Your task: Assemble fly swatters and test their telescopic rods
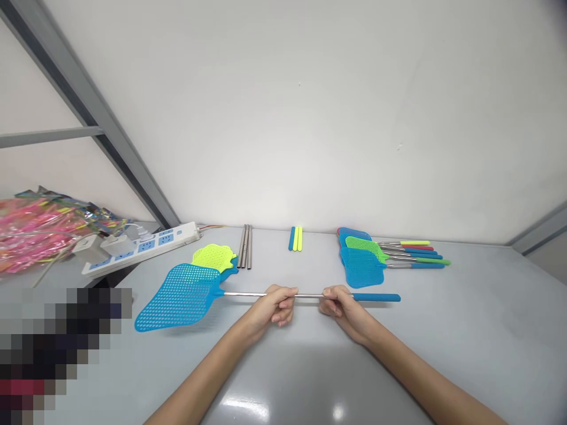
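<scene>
A blue fly swatter (179, 300) with a thin metal shaft and a blue grip is held level above the grey table, its mesh head pointing left. My left hand (278, 304) is closed around the shaft on the head side. Farther right, my right hand (339, 301) pinches the shaft just before the blue grip. A short stretch of bare metal shows between the two hands. Behind the swatter head lie a loose yellow-green swatter head (215, 257) and a partly hidden blue one (229, 271).
Metal tubes (244, 248) and blue and yellow grips (295, 239) lie near the wall. Several swatters with handles (364, 267) are piled at the back right. On the left are a white power strip (146, 248) with plugs and plastic-wrapped pink goods (39, 227).
</scene>
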Action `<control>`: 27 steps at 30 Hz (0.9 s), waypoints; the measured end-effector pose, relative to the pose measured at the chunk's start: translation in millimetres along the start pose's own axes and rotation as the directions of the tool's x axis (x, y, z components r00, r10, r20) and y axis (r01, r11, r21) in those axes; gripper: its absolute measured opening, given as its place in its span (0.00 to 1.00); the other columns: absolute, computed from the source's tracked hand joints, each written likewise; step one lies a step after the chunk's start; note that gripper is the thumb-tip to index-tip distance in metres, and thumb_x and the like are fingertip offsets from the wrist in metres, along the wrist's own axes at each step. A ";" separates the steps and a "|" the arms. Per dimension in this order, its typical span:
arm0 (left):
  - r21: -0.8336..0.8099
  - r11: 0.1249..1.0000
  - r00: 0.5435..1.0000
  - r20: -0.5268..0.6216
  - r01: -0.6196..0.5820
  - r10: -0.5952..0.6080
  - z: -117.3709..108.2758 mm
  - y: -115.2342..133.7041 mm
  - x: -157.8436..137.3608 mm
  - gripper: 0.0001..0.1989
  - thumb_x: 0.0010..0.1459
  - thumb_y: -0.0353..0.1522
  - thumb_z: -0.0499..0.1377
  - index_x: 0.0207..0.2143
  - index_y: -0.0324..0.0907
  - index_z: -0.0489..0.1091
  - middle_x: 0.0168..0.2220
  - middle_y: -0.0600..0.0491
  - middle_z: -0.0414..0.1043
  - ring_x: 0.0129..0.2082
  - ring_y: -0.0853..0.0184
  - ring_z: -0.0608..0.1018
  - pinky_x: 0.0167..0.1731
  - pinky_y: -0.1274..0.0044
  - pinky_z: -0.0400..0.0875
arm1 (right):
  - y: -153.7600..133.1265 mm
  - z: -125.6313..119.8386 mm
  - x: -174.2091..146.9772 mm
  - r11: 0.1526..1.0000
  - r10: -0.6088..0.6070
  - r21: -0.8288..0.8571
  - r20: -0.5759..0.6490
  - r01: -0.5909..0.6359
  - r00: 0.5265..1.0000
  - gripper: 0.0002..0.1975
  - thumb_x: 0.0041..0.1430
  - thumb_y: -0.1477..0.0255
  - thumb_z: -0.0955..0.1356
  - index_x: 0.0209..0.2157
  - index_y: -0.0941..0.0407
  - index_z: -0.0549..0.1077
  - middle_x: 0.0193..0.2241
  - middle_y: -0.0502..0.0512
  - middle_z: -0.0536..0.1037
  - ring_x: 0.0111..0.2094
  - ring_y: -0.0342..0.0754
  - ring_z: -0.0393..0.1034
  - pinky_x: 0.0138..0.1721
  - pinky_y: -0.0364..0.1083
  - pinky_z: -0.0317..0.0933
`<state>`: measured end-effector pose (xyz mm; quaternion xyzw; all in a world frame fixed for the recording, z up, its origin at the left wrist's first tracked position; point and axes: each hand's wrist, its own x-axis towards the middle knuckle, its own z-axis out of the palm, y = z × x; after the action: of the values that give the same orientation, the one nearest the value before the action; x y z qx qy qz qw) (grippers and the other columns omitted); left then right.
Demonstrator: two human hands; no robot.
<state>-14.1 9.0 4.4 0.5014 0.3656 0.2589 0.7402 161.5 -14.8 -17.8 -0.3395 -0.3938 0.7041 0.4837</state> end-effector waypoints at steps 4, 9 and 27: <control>0.003 1.000 1.000 0.001 -0.022 0.022 -2.4 1.0 -0.1 0.19 0.52 0.37 0.47 0.12 0.42 0.47 0.05 0.63 0.43 0.09 0.76 0.53 0.15 0.80 0.48 | -1.5 -1.9 0.7 1.000 -0.016 -0.006 -0.004 0.016 1.000 0.17 0.48 0.75 0.59 0.09 0.57 0.54 0.08 0.44 0.48 0.16 0.39 0.41 0.22 0.44 0.40; 0.014 1.000 1.000 0.004 -0.027 0.026 -8.0 2.6 -0.4 0.19 0.52 0.37 0.48 0.12 0.42 0.47 0.06 0.63 0.42 0.10 0.76 0.53 0.16 0.80 0.48 | -2.1 -7.0 1.4 0.999 -0.030 -0.011 -0.010 0.030 0.999 0.17 0.48 0.75 0.59 0.09 0.57 0.54 0.08 0.44 0.49 0.16 0.39 0.42 0.23 0.44 0.40; 0.047 0.998 0.999 -0.010 -0.032 0.033 -18.3 6.3 -0.8 0.20 0.52 0.35 0.48 0.12 0.42 0.44 0.06 0.63 0.40 0.11 0.75 0.53 0.17 0.79 0.46 | -5.7 -13.5 1.6 0.999 -0.036 -0.021 -0.005 0.036 0.999 0.16 0.48 0.75 0.59 0.10 0.57 0.55 0.09 0.44 0.49 0.17 0.39 0.42 0.23 0.44 0.39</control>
<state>-29.3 20.9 6.3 0.5230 0.3673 0.2649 0.7220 175.0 -8.9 -19.1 -0.3391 -0.4060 0.6902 0.4937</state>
